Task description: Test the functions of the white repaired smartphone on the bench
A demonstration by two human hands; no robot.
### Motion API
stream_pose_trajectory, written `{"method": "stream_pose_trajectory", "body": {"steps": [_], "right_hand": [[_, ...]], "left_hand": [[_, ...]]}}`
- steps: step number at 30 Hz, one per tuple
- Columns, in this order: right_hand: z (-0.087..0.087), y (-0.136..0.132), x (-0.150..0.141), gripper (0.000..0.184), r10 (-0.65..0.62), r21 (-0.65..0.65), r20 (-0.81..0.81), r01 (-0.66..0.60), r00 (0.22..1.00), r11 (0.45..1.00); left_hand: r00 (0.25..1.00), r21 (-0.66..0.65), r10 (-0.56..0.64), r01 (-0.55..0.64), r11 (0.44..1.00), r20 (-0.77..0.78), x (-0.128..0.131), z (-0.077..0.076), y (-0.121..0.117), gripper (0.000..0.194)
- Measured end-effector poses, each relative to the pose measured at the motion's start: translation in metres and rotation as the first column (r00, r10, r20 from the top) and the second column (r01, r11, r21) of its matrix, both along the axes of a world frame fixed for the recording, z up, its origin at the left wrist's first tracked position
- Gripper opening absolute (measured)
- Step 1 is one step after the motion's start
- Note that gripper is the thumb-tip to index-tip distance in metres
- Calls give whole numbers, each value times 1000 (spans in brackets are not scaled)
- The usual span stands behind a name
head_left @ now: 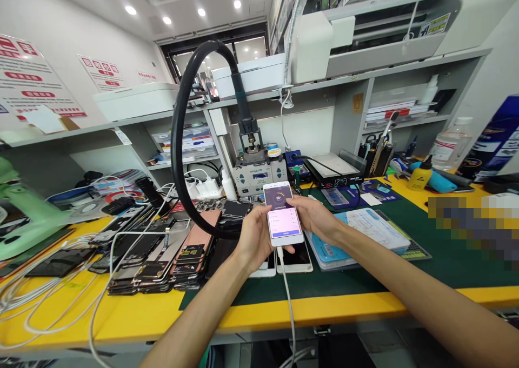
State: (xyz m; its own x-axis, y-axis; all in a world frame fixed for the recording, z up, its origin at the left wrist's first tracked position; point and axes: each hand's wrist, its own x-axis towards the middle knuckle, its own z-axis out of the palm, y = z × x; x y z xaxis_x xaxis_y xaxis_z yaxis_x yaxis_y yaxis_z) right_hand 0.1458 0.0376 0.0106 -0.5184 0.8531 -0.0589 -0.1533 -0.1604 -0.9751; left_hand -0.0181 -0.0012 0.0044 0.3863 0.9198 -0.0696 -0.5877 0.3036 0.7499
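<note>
A white smartphone (283,223) with a lit screen is held up over the bench, a white charging cable (286,287) plugged into its bottom end. My left hand (255,235) wraps round its left side, thumb on the edge. On the right, my right hand (314,216) supports the phone, its thumb over the screen and some fingers behind, partly hidden. The screen has a dark upper part with a round dial and a pale list below. Under the hands lie more phones, one a white-framed phone (299,261) with a dark screen.
Stacked phone parts (194,249) lie left of the hands, with loose white cables (44,298) beyond. A thick black hose (177,125) arches from the hot-air station (261,178). Right stand a plastic case (360,230) and a yellow bottle (420,174) on the yellow bench (336,306).
</note>
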Motion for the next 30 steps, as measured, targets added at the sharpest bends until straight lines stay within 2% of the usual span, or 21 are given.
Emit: {"method": "stream_pose_trajectory", "body": {"steps": [30], "right_hand": [[0,0,0,35,-4,10,27,3,1000,1000]], "left_hand": [[1000,-15,8,-8,1000,-14,-1,2,-1,46]]}}
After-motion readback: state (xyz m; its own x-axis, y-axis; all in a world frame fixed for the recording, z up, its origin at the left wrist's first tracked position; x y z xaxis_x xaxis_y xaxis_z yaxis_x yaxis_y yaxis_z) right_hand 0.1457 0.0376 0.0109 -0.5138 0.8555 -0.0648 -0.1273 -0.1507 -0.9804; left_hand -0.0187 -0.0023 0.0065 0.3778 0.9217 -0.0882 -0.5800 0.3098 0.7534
